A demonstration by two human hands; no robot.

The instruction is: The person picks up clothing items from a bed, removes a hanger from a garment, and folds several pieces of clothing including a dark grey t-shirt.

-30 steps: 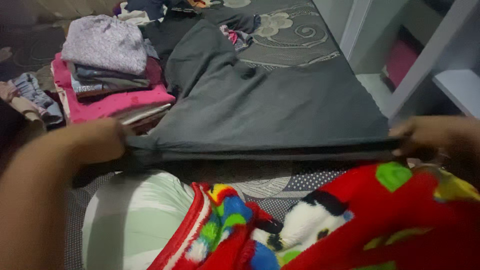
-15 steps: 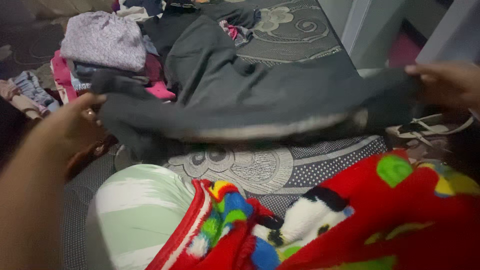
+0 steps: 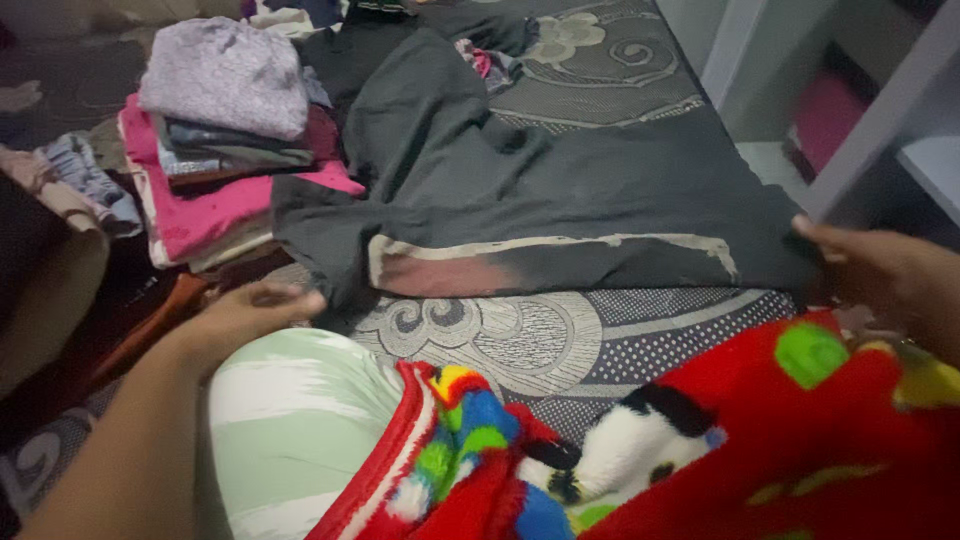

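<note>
A dark grey garment lies spread flat on a grey patterned mattress, with a pale worn hem along its near edge. My left hand rests low at the garment's near left corner, fingers stretched out and just touching the cloth. My right hand is at the garment's right edge with its fingers closed on the fabric.
A stack of folded clothes, pink and lilac on top, sits left of the garment. A red fleece blanket with a cartoon print and pale green striped cloth cover my lap. A white shelf unit stands at right.
The garment was held stretched between both hands, lifted and flipped, and now lies flat with its hem showing. My left hand has let go and dropped toward the near left corner.
</note>
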